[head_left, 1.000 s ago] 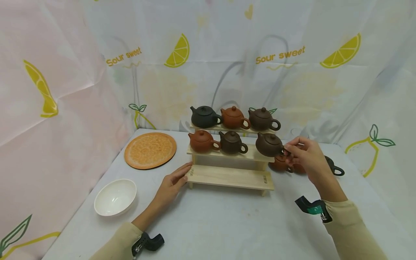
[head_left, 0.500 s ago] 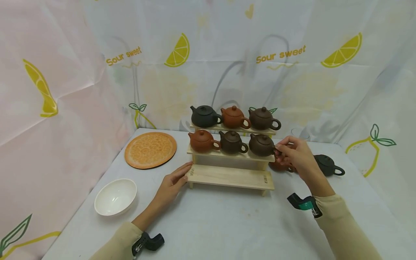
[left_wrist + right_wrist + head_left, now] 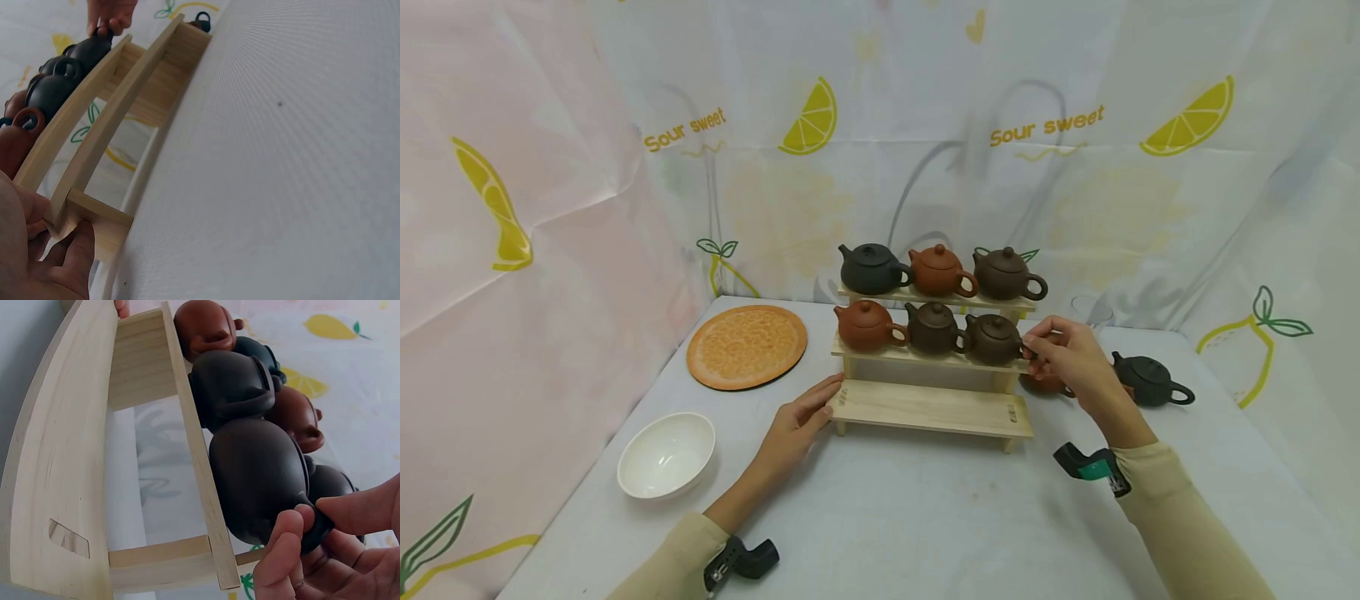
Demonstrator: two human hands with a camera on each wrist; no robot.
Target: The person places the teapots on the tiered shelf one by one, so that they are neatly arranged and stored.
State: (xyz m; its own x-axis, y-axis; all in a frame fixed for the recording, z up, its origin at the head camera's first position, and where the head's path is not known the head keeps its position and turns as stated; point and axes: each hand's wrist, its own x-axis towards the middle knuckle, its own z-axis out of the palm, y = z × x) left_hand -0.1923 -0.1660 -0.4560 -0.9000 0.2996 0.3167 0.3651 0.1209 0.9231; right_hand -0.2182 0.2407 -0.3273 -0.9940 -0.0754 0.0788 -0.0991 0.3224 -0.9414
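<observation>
A three-tier wooden display stand [image 3: 930, 408] stands mid-table with small clay teapots on its two upper shelves. My right hand [image 3: 1071, 358] pinches the handle of a dark brown teapot [image 3: 994, 340] at the right end of the middle shelf. In the right wrist view this teapot [image 3: 256, 478] sits against the shelf, its handle between thumb and fingers. Left of it are a dark teapot [image 3: 934, 328] and a reddish teapot [image 3: 867, 325]. My left hand [image 3: 793, 425] grips the left end of the bottom shelf; in the left wrist view its fingers [image 3: 80, 253] reach under the board.
Three teapots fill the top shelf: black [image 3: 871, 269], reddish [image 3: 938, 271] and brown [image 3: 1004, 275]. Right of the stand are a black teapot [image 3: 1150, 382] and a reddish one [image 3: 1045, 383], partly hidden. A white bowl [image 3: 666, 456] and a round orange-brown mat [image 3: 747, 346] lie left.
My right hand has brought the dark brown teapot left and down onto the middle shelf, then slid it closer to its neighbour. The left hand has stayed on the stand.
</observation>
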